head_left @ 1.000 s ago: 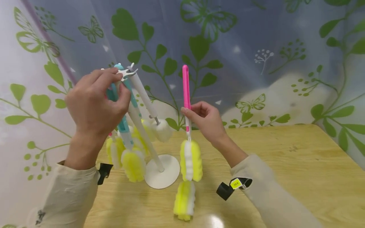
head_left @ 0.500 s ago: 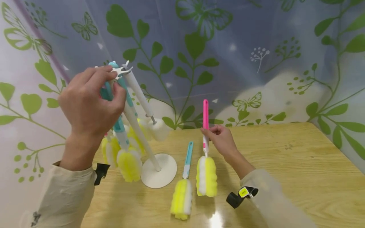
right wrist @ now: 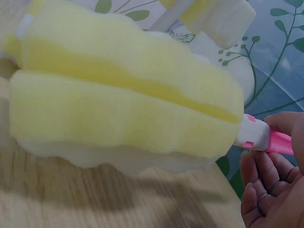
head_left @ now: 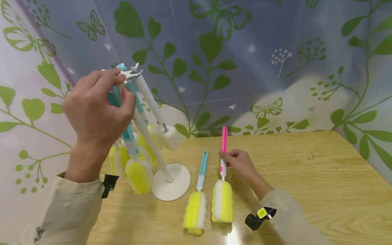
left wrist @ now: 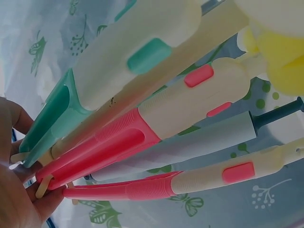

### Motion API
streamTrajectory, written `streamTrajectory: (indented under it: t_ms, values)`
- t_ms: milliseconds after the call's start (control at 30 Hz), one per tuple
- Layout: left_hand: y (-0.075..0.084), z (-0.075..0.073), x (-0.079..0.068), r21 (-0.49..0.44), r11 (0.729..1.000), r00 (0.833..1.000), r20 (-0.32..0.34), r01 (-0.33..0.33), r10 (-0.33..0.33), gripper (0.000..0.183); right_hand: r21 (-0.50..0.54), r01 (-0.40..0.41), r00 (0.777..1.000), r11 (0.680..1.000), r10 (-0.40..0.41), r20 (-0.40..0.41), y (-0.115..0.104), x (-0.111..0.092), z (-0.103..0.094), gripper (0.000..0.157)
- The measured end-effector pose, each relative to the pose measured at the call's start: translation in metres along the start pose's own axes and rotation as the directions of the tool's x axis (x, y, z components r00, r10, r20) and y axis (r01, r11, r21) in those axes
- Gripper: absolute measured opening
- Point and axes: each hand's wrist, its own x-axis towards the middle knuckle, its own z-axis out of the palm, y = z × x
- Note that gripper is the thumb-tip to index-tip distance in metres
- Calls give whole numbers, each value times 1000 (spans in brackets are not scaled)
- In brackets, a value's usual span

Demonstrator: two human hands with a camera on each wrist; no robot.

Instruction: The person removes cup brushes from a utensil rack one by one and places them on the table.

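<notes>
My left hand (head_left: pixel 99 102) grips the hooked top of a white rack (head_left: pixel 154 149), its fingertips at the small hooks. From the rack hang several sponge bottle brushes (head_left: pixel 139 177); the left wrist view shows their teal and pink handles (left wrist: pixel 118 142) close by the fingers. My right hand (head_left: pixel 240 165) pinches the handle of a pink-handled bottle brush (head_left: pixel 222 200) between thumb and fingers, its yellow and white sponge head (right wrist: pixel 123 104) pointing towards me, low over the table. Just left of it a blue-handled bottle brush (head_left: pixel 195 211) lies on the table.
The round white base (head_left: pixel 180 189) of the rack stands on the wooden table (head_left: pixel 306 190), left of the two brushes. A white-handled brush (head_left: pixel 150 97) hangs on the rack's right side. Behind the table hangs a leaf-patterned curtain (head_left: pixel 269 68).
My right hand has moved down and to the right with the pink-handled brush, bringing it beside the blue-handled brush. My left hand keeps its hold on the rack's top.
</notes>
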Motion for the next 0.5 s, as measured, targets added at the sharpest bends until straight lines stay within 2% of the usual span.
streamTrajectory:
  t_ms: [200,500]
  values:
    - [0,-1,-1,8,1000,1000,6,5,-5,31,-29,-35,999,999,36,20,14,3,5,39]
    - [0,1,0,3,1000,1000,-6,9,-9,31,-50,-42,998,998,44,35,26,4,10,36]
